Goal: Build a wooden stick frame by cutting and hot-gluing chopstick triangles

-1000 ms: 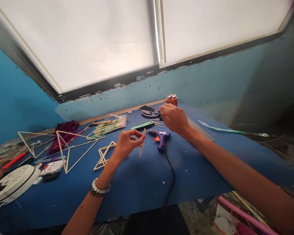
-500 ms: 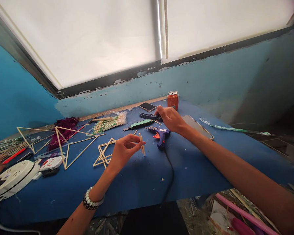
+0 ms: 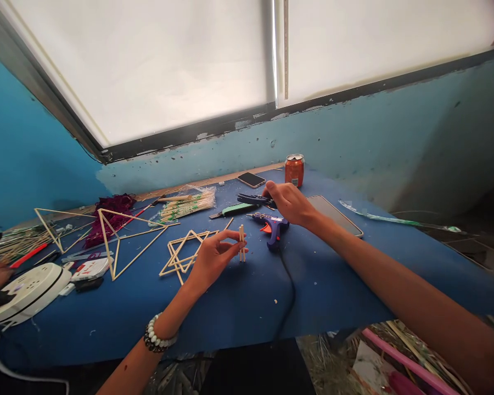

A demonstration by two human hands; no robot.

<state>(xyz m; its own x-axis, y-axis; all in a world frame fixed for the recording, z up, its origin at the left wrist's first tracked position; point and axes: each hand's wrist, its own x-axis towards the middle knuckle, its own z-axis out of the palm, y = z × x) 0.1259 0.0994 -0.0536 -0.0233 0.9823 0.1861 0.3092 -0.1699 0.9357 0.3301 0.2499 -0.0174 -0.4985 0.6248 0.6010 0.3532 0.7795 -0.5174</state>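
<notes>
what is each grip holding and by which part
The left grip pinches short sticks about midway along. The right grip holds a dark tool by its right-hand end, mostly hidden from view.

Table point(image 3: 241, 310) has a blue top; a wooden strip point(image 3: 230, 176) runs along its far edge. Wall point(image 3: 206, 159) behind is painted blue, brighter at left, chipped and marked. Above the far edge, a wide window point(image 3: 160, 66) shows bright white panes in a dark, scuffed frame point(image 3: 181, 135). Floor point(image 3: 323, 359) below the near edge is littered; beyond the right edge, deep shadow.
</notes>
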